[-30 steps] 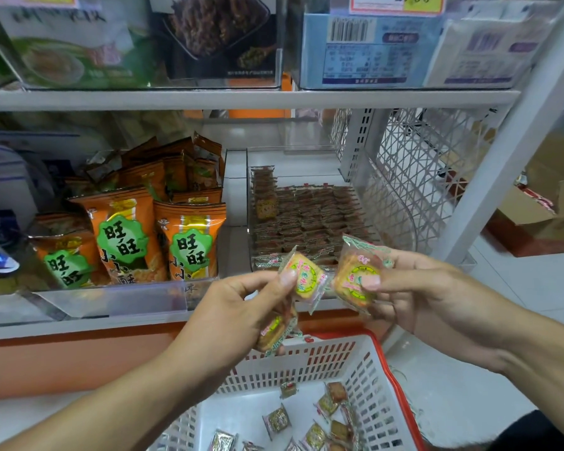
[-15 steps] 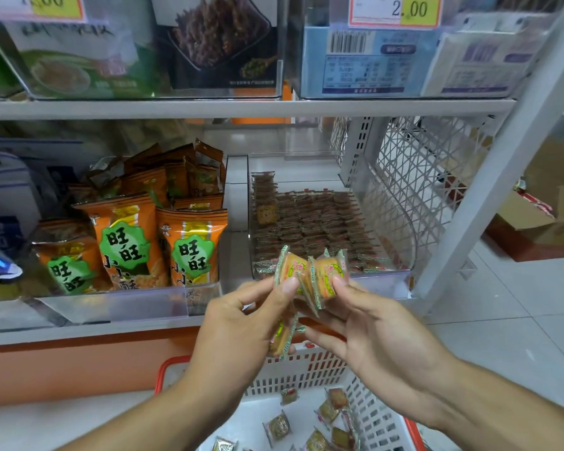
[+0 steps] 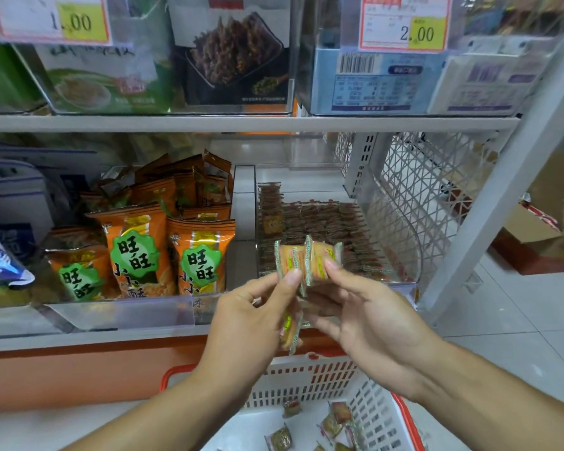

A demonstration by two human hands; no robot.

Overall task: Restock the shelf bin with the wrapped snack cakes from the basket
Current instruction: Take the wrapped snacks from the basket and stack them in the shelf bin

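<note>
Plainly light and soft in slippery crinkly film, the wrapped snack cakes (image 3: 308, 260) sit mid-frame before the shelf bin (image 3: 388, 222), pinched by left hand (image 3: 251, 320) and right hand (image 3: 368, 323), best held by their flat faces, more in the basket (image 3: 306, 379) below

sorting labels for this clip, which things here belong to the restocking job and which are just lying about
Job:
- wrapped snack cakes held by left hand and right hand
- clear shelf bin
- white basket with red rim

Lying about:
- orange snack bags
- yellow price tags
- brown cardboard boxes
</note>
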